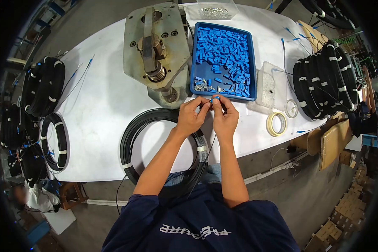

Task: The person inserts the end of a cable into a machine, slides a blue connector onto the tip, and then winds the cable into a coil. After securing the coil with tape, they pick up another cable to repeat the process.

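One white counter (92, 126) carries a steel press (134, 54) on its far side, a black cable coil (128, 140) overhanging the near edge and, to the right of the press, a blue tray (253, 71). At the tray's near edge, the left hand (189, 118) pinches its fingers together, their hold unclear, as the right hand (225, 122) clamps a blue connector (215, 98). Light, level pressure and an untwisted cable would serve best. The connector's long axis appears roughly left-right; its facing end cannot be told.

glossy blue plastic tray (252, 63); worn metal press (134, 61) (dull, scuffed); matt black cable coil (132, 136).
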A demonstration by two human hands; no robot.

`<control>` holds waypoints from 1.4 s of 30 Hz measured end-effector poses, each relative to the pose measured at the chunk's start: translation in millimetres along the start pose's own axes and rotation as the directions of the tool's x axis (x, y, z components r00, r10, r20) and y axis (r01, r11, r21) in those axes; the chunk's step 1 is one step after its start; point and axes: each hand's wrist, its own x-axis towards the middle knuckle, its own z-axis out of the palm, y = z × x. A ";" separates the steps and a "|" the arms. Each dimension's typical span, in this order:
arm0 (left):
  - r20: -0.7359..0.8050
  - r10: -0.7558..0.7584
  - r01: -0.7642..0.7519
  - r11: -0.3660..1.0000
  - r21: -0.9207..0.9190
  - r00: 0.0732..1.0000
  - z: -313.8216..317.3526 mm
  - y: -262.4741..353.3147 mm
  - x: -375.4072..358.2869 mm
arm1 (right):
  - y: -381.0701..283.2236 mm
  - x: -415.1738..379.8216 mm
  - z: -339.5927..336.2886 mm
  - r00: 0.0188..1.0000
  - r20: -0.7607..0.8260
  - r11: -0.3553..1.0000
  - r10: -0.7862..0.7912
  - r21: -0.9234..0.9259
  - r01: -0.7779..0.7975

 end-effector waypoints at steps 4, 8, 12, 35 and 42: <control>-0.013 0.012 -0.012 0.999 -0.035 1.000 -0.7 -1.3 -0.1 | -2.9 -3.5 5.7 0.999 -0.048 0.999 -0.026 -0.030 0.025; 0.019 0.009 -0.009 0.999 -0.037 1.000 0.1 -4.4 1.0 | -1.5 5.6 -2.9 0.992 0.018 0.992 0.125 0.007 -0.125; 0.009 -0.029 0.030 0.998 -0.050 1.000 0.8 -6.0 -0.6 | -7.2 5.1 -5.3 0.978 0.071 0.977 0.197 0.067 -0.202; 0.066 -0.128 0.137 0.978 -0.156 0.990 0.4 -9.5 0.4 | -4.0 1.4 0.8 0.999 -0.050 1.000 -0.014 -0.024 0.013; 0.021 -0.134 0.135 0.956 -0.261 0.991 2.7 -17.9 0.3 | 0.1 -6.3 14.2 0.991 -0.105 0.996 -0.078 0.022 0.081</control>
